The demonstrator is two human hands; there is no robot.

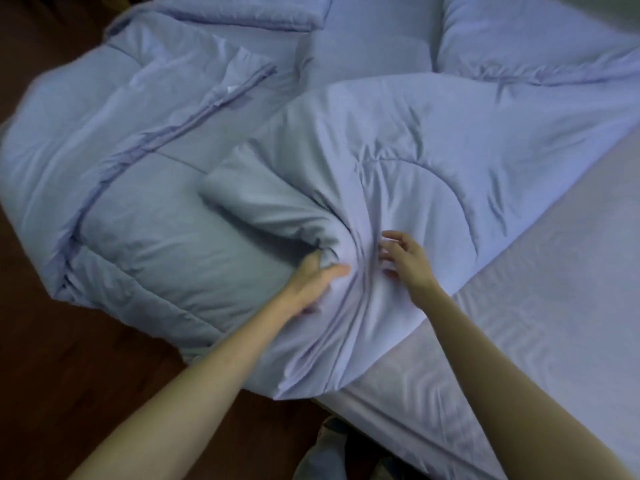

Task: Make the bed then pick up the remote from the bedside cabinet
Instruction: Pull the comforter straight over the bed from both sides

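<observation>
Pale blue cotton fills nearly everything I see, and I am leaning over the near left corner of the bed (571,341) with both bare arms stretched out. Near my feet lies something dark and blurred on the brown wooden floor (69,341), cut off by the bottom edge, and I cannot make out what it is. One duvet (433,150) lies bunched across the mattress, its long axis running from the near left, where it spills over the bed edge toward the floor, up to the far right. My left hand (313,284) is closed on a thick gathered fold of it, thumb on top and the other fingers buried underneath, so the cloth radiates in tight creases from that grip. My right hand (403,256) sits just beside it on the right, fingers loosely spread and curled, fingertips touching the fabric without clutching anything. Right of the duvet the fitted sheet (554,271) lies bare and smooth. Farther left, the duvet's underside is folded over, showing a seam and a small white label. At the far edge I count one flat pillow (277,12), partly cut off by the top of the view. No remote or bedside cabinet shows from this angle.
</observation>
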